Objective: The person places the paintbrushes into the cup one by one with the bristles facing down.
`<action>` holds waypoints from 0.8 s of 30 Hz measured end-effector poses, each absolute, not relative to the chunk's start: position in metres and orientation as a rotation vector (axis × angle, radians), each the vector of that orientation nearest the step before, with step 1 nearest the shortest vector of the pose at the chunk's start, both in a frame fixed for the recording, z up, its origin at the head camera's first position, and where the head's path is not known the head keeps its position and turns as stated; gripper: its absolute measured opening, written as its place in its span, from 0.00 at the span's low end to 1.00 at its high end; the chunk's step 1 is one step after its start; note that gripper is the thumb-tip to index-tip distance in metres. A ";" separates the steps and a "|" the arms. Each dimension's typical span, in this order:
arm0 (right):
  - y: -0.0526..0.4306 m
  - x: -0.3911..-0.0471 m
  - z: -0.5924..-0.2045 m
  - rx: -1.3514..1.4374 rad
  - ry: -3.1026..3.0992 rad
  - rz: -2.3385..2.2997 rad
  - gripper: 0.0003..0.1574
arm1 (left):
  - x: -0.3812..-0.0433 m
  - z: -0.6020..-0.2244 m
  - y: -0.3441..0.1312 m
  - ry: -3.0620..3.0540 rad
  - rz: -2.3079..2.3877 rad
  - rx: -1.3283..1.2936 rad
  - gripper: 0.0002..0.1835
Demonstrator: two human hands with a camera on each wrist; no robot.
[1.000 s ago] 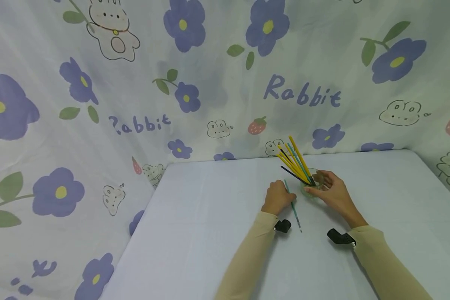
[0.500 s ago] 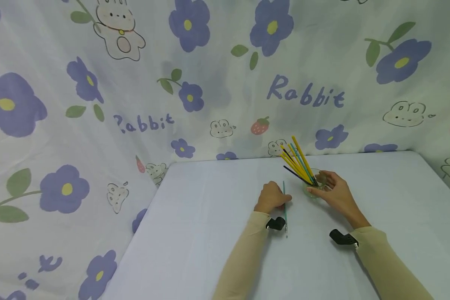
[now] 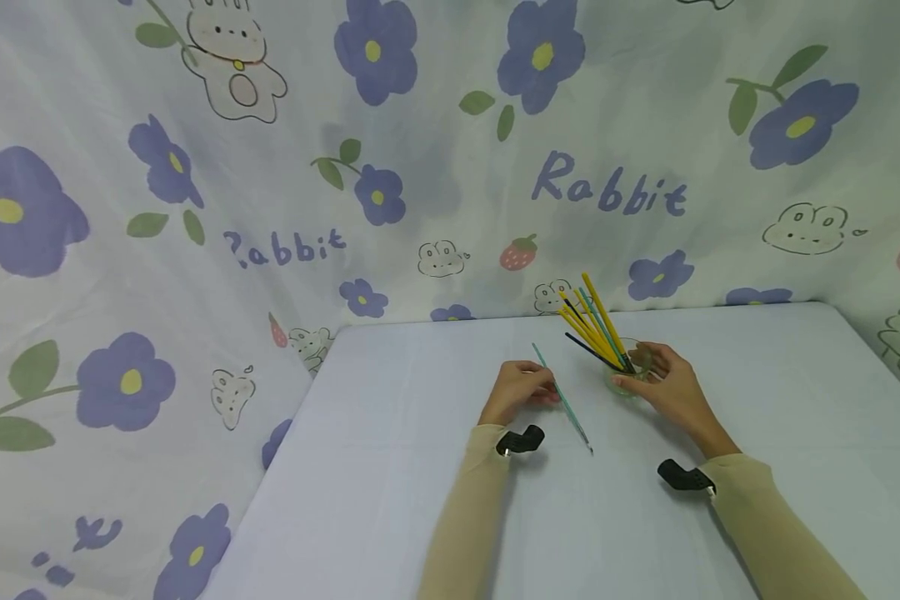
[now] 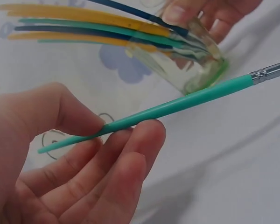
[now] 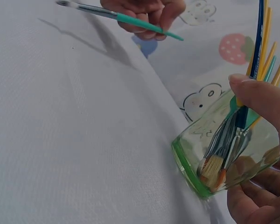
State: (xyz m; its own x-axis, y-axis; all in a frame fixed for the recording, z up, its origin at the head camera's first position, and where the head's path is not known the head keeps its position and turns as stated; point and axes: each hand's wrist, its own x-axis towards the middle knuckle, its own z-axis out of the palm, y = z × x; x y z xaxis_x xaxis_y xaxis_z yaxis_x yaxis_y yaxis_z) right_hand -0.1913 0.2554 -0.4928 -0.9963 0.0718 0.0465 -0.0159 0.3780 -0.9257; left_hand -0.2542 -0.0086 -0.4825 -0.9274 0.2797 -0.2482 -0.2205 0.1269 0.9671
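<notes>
My left hand [image 3: 523, 392] pinches a teal paintbrush [image 4: 191, 100] by its handle between thumb and fingertips. The brush is held slantwise above the white table, its metal ferrule and bristles toward the near side. My right hand [image 3: 671, 392] grips a clear glass cup [image 5: 189, 140] with a green base, thumb and fingers round its side. Several yellow, teal and dark blue brushes [image 3: 591, 329] lean to the left in the cup. Their bristle ends sit at its bottom in the right wrist view, and the handles stick out past the rim. The cup looks tilted.
A white-covered table [image 3: 390, 467] lies under both hands. Behind it and along its left side hangs a pale curtain [image 3: 435, 183] printed with purple flowers and rabbits. A black wrist mount [image 3: 521, 439] sits by the left cuff, with another black wrist mount [image 3: 686, 477] by the right.
My left hand has moved left, away from the cup, with the teal paintbrush. The brush has turned, its far end now pointing up and left. The right hand keeps its grip on the cup.
</notes>
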 end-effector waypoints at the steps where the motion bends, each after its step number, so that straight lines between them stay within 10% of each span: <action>1: 0.255 -0.192 -0.493 -0.051 -2.543 1.708 0.58 | -0.255 -0.482 -0.009 2.026 1.875 0.051 0.14; 24: 0.259 -0.194 -0.497 -0.042 -2.541 1.694 0.60 | -0.252 -0.469 -0.007 1.806 2.173 0.028 0.01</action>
